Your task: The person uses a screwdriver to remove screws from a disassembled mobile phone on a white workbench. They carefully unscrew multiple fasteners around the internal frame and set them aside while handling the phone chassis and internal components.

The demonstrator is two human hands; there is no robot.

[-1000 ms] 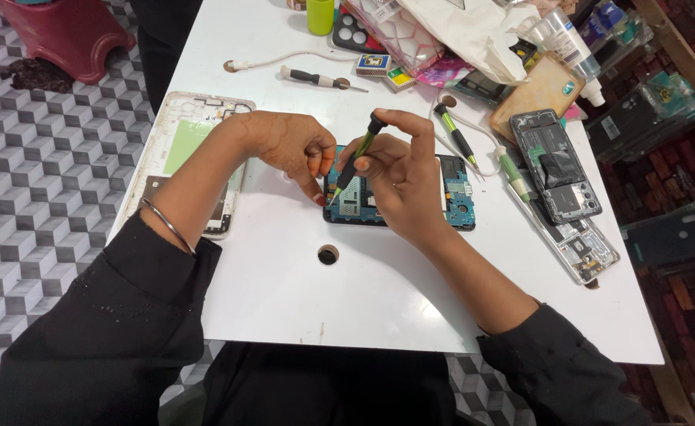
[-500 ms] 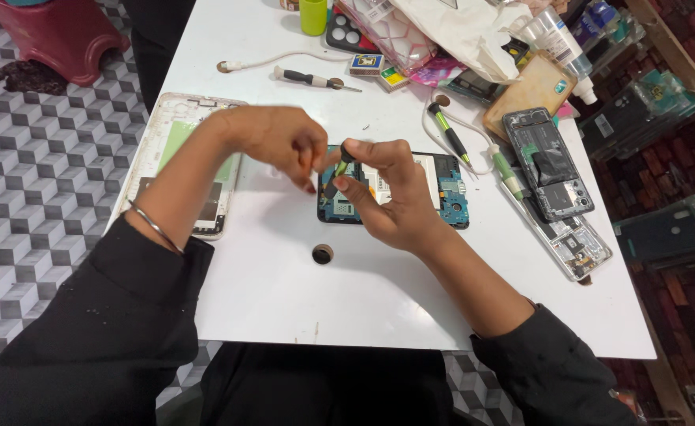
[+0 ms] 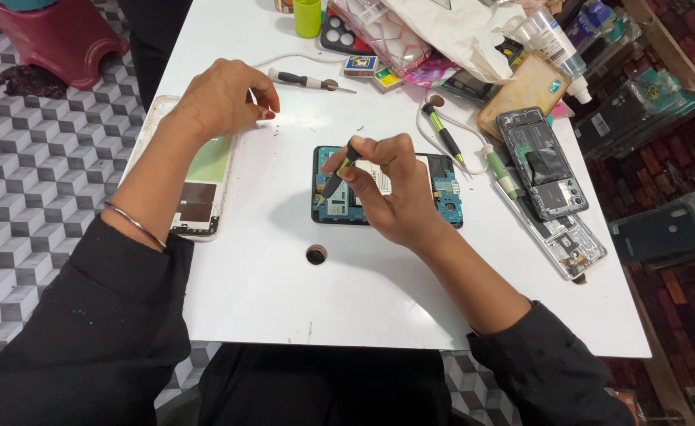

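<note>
We grip a small screwdriver [image 3: 339, 175] in our right hand [image 3: 391, 193], tip down on the opened phone [image 3: 442, 193] mid-table, apparently working its screws. Farther off, our left hand [image 3: 221, 99] pinches shut, perhaps around a screw; we cannot tell.

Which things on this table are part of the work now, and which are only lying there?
In use:
- opened phone, blue board showing
- green-black screwdriver, held in the right hand with its tip on the phone
- left hand, closed above the table, apart from the phone

Lying about:
- white back cover
- second screwdriver
- another opened phone
- green cup
</note>
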